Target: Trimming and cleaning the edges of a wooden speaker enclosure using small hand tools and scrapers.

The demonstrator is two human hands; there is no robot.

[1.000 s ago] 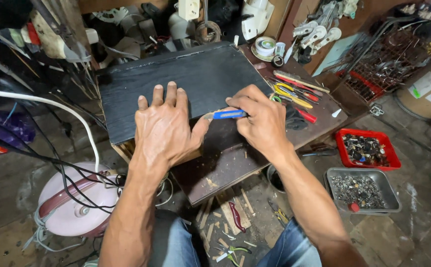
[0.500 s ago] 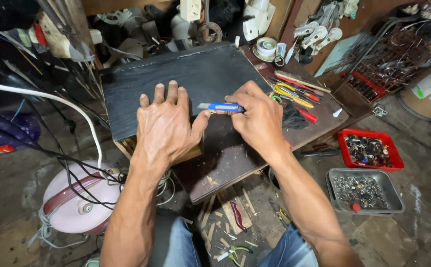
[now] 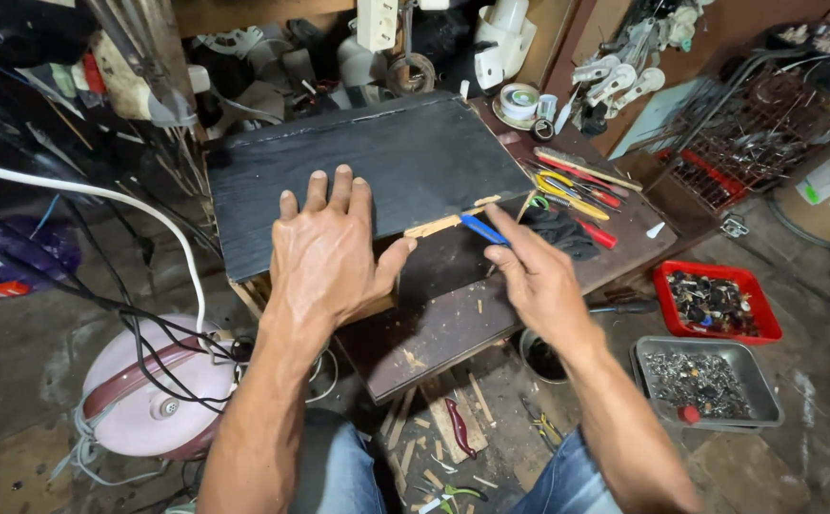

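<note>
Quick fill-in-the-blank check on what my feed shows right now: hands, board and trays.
1. The left hand lies flat on the ____ board.
2. The right hand holds a knife with a ____ handle.
3. The red tray sits on the person's ____ side, by the metal tray.

Missing words: black; blue; right

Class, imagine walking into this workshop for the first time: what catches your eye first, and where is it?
At centre, the left hand lies flat on a dark rectangular board on the wooden workbench, while the right hand holds a blue-handled knife at its front edge. A bright red plastic tray of small parts sits lower right.
</note>
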